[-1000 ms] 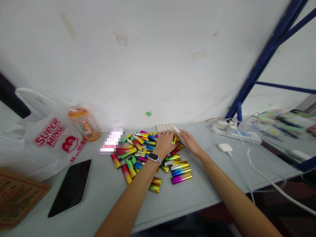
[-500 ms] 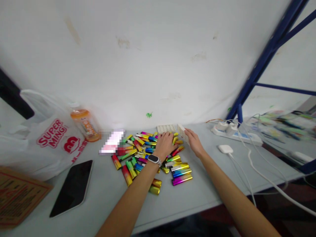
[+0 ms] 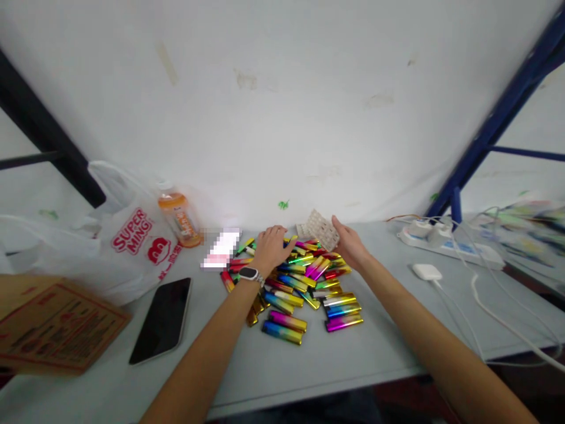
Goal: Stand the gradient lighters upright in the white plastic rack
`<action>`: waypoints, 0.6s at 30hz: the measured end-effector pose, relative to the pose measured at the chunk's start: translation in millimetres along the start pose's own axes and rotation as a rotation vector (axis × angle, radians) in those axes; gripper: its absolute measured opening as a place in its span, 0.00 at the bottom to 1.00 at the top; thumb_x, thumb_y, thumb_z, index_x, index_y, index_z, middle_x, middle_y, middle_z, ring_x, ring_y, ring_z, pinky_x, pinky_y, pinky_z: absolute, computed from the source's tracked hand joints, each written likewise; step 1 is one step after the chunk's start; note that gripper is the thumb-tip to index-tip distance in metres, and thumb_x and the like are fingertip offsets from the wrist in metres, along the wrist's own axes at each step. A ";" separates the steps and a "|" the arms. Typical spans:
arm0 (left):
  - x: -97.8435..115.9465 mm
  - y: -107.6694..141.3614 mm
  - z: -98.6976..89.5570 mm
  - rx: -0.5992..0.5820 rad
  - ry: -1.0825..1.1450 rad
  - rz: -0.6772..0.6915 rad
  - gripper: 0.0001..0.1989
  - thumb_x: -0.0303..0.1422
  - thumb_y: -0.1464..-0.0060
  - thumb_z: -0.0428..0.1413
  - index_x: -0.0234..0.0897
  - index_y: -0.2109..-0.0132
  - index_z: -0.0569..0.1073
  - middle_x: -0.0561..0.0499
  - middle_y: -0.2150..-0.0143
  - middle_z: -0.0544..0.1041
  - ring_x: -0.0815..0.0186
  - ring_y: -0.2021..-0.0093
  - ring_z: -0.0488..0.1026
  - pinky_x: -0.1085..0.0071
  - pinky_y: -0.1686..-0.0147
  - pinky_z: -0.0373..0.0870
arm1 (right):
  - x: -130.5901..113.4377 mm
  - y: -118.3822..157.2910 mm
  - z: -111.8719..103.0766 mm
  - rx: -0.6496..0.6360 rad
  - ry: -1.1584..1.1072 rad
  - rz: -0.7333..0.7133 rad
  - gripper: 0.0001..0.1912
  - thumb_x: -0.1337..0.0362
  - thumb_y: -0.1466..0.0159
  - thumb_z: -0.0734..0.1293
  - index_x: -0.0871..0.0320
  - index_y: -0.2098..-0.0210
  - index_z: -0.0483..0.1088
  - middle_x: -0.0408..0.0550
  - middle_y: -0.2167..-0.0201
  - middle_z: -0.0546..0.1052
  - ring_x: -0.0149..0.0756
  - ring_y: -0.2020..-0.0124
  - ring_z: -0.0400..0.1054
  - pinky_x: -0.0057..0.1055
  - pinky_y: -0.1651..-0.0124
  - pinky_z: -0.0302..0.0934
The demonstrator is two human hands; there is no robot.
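Note:
A heap of shiny multicoloured lighters [image 3: 289, 280] lies on the grey table. My left hand [image 3: 271, 250], with a watch on the wrist, rests palm down over the heap's far left part. Its fingers are stretched out and the thumb stands apart; no lighter shows in its grasp. In my right hand [image 3: 352, 242] is a beige tray [image 3: 323, 229] with a grid of small holes, held tilted at the back right of the heap. A second beige tray [image 3: 301, 229] lies partly hidden behind it, near the wall.
A blurred bright phone [image 3: 221, 250], an orange drink bottle [image 3: 180, 219] and a white plastic bag [image 3: 132, 259] stand left. A dark tablet [image 3: 162, 321] and a cardboard box [image 3: 66, 324] are nearer. To the right lie a power strip [image 3: 463, 250], a white charger [image 3: 426, 271] and cables.
My left hand has moved left across the heap, and lighters have shifted beneath it. The tray in my right hand has turned, showing its holed face. The view has swung left.

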State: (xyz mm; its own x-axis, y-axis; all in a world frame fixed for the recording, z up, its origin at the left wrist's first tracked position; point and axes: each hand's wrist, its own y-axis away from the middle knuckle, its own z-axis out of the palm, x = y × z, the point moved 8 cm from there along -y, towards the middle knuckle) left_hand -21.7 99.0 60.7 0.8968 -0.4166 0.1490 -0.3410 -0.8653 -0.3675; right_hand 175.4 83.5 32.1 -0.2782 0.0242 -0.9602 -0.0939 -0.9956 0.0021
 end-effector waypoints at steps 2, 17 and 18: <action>-21.2 0.2 7.5 -0.073 -0.011 -0.048 0.25 0.50 0.37 0.44 0.38 0.46 0.71 0.41 0.40 0.71 0.52 0.40 0.65 0.51 0.40 0.57 | 3.9 -10.9 22.0 -0.093 -0.005 0.045 0.23 0.46 0.43 0.70 0.59 0.59 0.74 0.51 0.66 0.81 0.39 0.67 0.75 0.32 0.67 0.68; -52.6 28.5 -8.2 0.005 -0.105 -0.200 0.23 0.47 0.35 0.42 0.36 0.49 0.72 0.39 0.45 0.73 0.52 0.42 0.65 0.53 0.42 0.58 | 30.1 -107.9 151.2 -0.336 0.397 -0.027 0.11 0.66 0.48 0.72 0.61 0.65 0.72 0.48 0.67 0.80 0.36 0.69 0.73 0.37 0.63 0.71; -57.6 30.4 -8.7 -0.018 -0.100 -0.209 0.24 0.48 0.35 0.42 0.37 0.48 0.72 0.39 0.45 0.73 0.52 0.42 0.66 0.53 0.42 0.58 | 30.6 -109.8 153.7 -0.324 0.423 -0.070 0.11 0.66 0.48 0.72 0.61 0.64 0.72 0.48 0.67 0.79 0.37 0.68 0.73 0.38 0.62 0.71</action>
State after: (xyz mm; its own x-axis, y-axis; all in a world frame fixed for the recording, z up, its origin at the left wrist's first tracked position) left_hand -86.1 94.3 48.9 0.9717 -0.1987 0.1279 -0.1489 -0.9350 -0.3220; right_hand 30.3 207.5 45.4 0.1338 0.1189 -0.9839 0.2196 -0.9717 -0.0876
